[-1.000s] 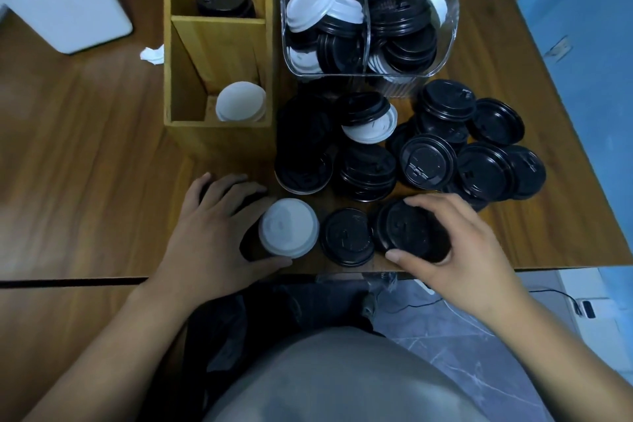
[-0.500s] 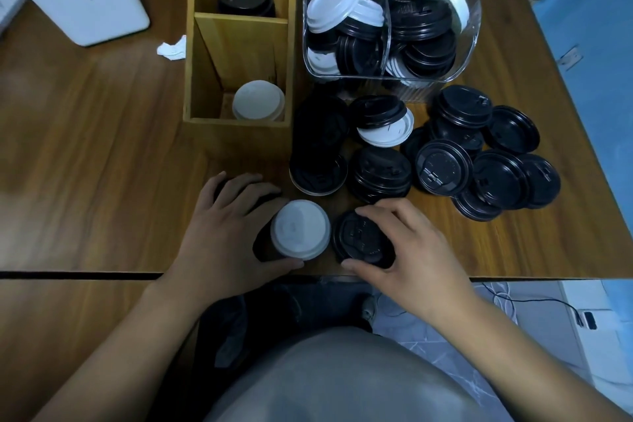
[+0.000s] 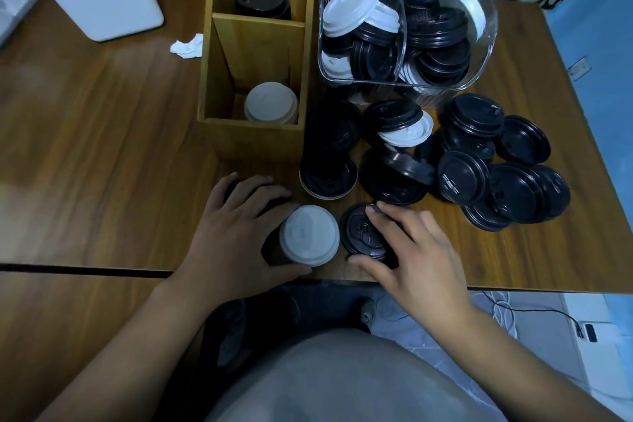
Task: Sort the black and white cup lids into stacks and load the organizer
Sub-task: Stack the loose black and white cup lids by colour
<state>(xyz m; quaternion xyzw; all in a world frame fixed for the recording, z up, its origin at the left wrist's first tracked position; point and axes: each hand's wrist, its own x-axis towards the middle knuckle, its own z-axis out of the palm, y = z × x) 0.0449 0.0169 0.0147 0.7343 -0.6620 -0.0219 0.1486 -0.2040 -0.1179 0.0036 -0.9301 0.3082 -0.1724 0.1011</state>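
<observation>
Right hand (image 3: 411, 250) is now curled round the black lids (image 3: 359, 233) at the near edge. A second ago it was further right, and it looks like it's dropped its lid onto the other one. That pile sits just right of the white-topped stack (image 3: 308, 235), which the left hand (image 3: 233, 233) still grips. So the black stack is growing, with plenty of loose lids (image 3: 513, 188) left on the right before the organizer (image 3: 253, 137) gets loaded.

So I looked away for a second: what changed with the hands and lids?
The right hand slid its black lids leftward, over the one that lay beside the white-topped stack, grip kept. The left hand stayed round that stack; wooden organizer and loose pile unchanged.
</observation>
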